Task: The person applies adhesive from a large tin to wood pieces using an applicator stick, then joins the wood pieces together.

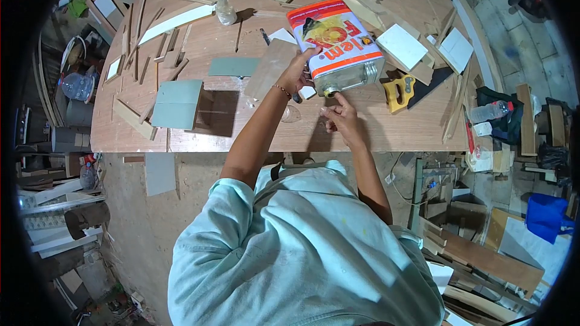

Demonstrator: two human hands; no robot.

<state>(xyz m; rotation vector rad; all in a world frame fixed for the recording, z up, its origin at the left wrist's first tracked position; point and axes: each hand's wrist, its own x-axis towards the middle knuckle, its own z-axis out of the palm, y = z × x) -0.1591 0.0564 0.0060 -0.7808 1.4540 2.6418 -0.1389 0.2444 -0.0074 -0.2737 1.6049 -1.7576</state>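
Note:
A large rectangular glue tin, labelled "lem FOX" in orange, white and yellow, is tilted over the table with its metal top towards me. My left hand is closed around the tin's left side. My right hand is below the top, its index finger stretched up against the small round spout and its other fingers loosely bent. Whether the spout has a cap on it is too small to tell. Beneath my left forearm lies a thin brownish board.
A box with a grey-green top stands at the table's left front. A yellow-handled saw and white-faced boards lie right of the tin. A small clear bottle stands farther back among wood strips.

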